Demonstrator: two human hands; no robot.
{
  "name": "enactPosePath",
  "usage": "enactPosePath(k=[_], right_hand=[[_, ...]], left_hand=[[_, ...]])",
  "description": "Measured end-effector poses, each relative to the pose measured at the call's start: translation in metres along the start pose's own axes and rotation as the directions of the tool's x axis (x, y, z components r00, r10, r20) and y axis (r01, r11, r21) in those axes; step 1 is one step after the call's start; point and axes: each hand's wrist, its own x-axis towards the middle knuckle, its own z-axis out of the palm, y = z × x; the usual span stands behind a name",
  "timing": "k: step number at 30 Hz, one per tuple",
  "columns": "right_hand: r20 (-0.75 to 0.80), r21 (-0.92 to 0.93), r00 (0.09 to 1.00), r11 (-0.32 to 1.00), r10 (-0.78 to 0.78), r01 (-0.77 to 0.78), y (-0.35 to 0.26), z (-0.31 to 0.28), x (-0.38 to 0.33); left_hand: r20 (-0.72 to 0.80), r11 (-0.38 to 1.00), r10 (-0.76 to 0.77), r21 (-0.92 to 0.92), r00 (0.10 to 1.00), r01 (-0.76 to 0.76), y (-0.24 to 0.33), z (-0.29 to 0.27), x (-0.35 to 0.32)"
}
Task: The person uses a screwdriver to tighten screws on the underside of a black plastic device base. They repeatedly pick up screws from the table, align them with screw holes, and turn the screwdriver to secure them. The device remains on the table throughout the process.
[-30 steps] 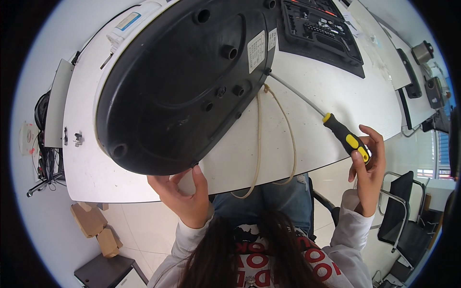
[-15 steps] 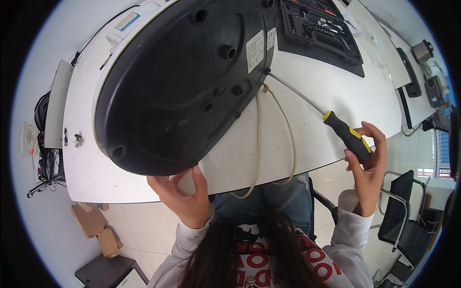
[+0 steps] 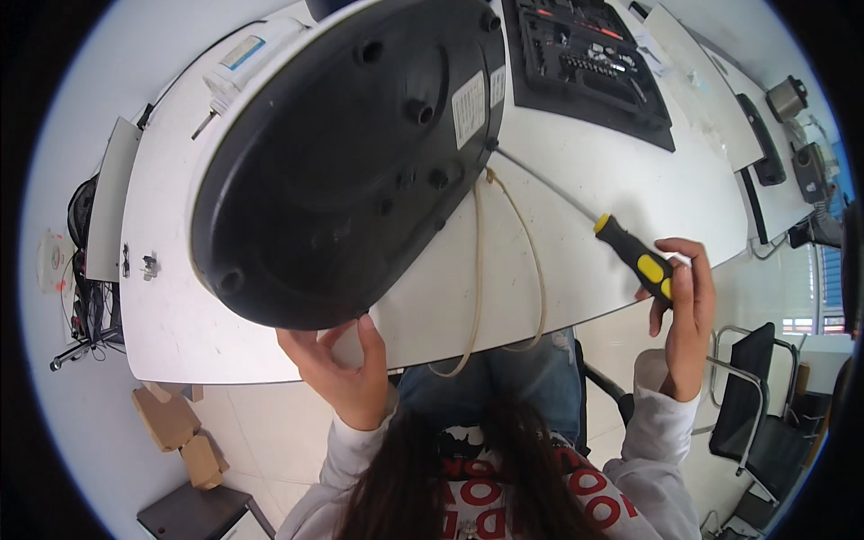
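Head view: my left hand (image 3: 337, 373) is under the near rim of the big round appliance with the black plastic underside (image 3: 346, 157), fingers curled up against its edge and thumb raised beside them, steadying it; it sits tilted on its side on the curved white tabletop (image 3: 576, 234), base turned toward me. My right hand (image 3: 686, 315) is closed around the end of the long screwdriver with black-and-yellow handle (image 3: 634, 258), out past the table's near edge. Its thin steel shaft runs up-left across the tabletop, tip at the appliance's rim just below the white rectangular label (image 3: 469, 108); can't tell if the tip is seated in a screw. A beige rubbery cord loop (image 3: 508, 261) comes off the base near that same spot and hangs over the table edge down toward my lap. Beyond the appliance, a black open tool case with bit slots (image 3: 589, 67) lies flat on the tabletop, well apart from both hands. On the floor to my left, brown cardboard boxes (image 3: 175, 432). Dark office chair (image 3: 760, 414) to my right.
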Motion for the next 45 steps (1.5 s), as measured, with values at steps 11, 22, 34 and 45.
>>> enactPosePath(k=[11, 22, 34, 45], right_hand=[[0.046, -0.288, 0.946, 0.902, -0.322, 0.321, 0.0, -0.001, -0.002], [-0.141, -0.097, 0.986, 0.993, -0.085, 0.072, -0.008, 0.003, 0.002], [0.033, -0.33, 0.925, 0.869, -0.38, 0.368, 0.009, 0.001, 0.003], [-0.098, -0.227, 0.983, 0.965, -0.158, 0.133, -0.006, 0.002, 0.002]], left_hand=[[0.019, 1.0, -0.015, 0.027, 1.0, 0.014, -0.001, -0.005, -0.002], [0.015, 1.0, -0.007, 0.001, 1.0, 0.007, 0.0, -0.004, -0.002], [0.014, 0.999, -0.008, 0.041, 1.0, 0.007, 0.0, -0.005, -0.003], [0.018, 0.999, 0.019, 0.033, 1.0, -0.02, 0.001, -0.005, -0.002]])
